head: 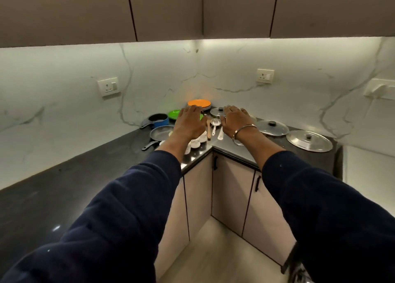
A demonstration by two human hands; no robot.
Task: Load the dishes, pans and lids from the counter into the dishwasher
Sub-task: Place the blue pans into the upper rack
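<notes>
Both hands are reaching out over the corner of the counter (64, 176), palms down, fingers straight and spread, holding nothing. The left hand (189, 122) is hovering above the white cups (195, 142), its fingertips near the orange plate stack (199, 103) and the green plate (174, 114). The right hand (235, 120), a metal bangle (243, 134) on its wrist, is hanging over a small steel lid (216, 111); whether it is touching the lid cannot be told.

Lying between the hands: a wooden spatula (208, 131) and a steel strainer (214, 123). Left of the left hand: a blue saucepan (159, 120) and a grey frying pan (160, 133), handles pointing toward the counter edge. Right of the right hand: a glass lid (272, 128), then a large steel lid (310, 141), well apart from the plates.

The dishwasher is not appearing in view, so nothing is judged loaded yet; the step looks like choosing a first pickup.

Doing it well, as a judgement: be taking the plate stack with two hands from its sides, lifting straight up so the cups underneath the left forearm are not getting knocked. Lids are best pinched by their knobs. Pans by their handles, after the crockery is clearing out.
</notes>
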